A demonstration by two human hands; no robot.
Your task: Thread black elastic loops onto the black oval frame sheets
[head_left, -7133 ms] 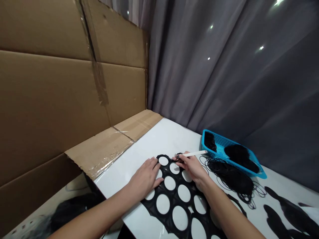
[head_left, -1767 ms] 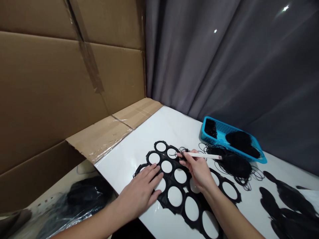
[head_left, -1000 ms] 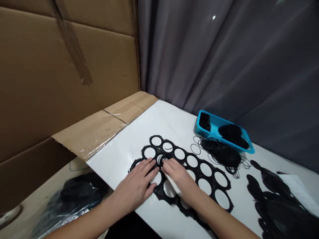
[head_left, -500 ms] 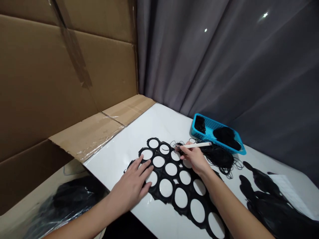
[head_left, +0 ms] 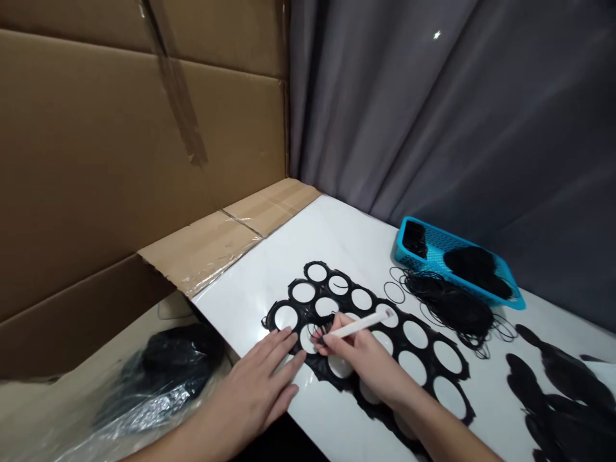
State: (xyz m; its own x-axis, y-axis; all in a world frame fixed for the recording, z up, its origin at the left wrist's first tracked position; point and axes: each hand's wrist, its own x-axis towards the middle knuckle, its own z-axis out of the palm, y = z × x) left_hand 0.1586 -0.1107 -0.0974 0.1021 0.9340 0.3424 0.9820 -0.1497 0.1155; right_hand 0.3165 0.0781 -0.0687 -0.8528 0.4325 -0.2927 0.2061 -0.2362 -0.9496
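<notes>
A black rubber sheet [head_left: 380,321] punched with round holes lies flat on the white table [head_left: 332,244]. My left hand [head_left: 257,391] rests open on the sheet's near left corner, fingers flat. My right hand [head_left: 363,359] is closed in a pinch on a thin white stick tool [head_left: 360,325]. The tool's tip sits at a hole near my left fingertips, where thin black rings are caught.
A blue basket [head_left: 457,260] with black parts stands at the back right, a heap of thin black rings [head_left: 450,308] in front of it. Black scraps [head_left: 563,398] lie at the right. Cardboard [head_left: 144,160] walls the left. A clear bag of black material [head_left: 163,372] sits lower left.
My right hand has drawn the stick tool back from the sheet's far side to a hole near my left fingertips. My left hand stays on the sheet. The camera has shifted.
</notes>
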